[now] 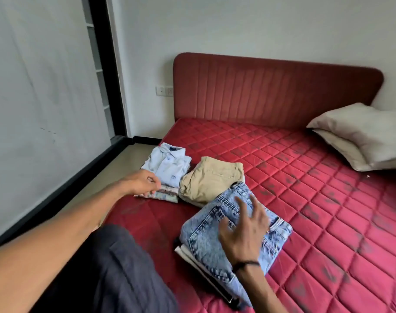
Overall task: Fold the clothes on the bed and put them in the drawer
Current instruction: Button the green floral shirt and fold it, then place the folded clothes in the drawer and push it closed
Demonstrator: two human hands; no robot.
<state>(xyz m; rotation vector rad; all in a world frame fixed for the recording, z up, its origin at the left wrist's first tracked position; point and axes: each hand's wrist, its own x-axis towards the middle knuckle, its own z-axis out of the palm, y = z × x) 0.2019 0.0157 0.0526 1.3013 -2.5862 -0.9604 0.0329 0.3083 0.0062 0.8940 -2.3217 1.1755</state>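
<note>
On the red quilted bed (305, 177), 3 folded piles sit near the 9 o'clock edge. The right hand (242, 231) rests fingers spread, holding nothing, on the folded jeans (206, 240). At 11 o'clock from them lie khaki trousers (210, 177); at 9 o'clock from those, a pale blue shirt (170, 163). The left hand (143, 182), fingers loosely curled, reaches the shirt pile's near edge; whether it grips is unclear.
</note>
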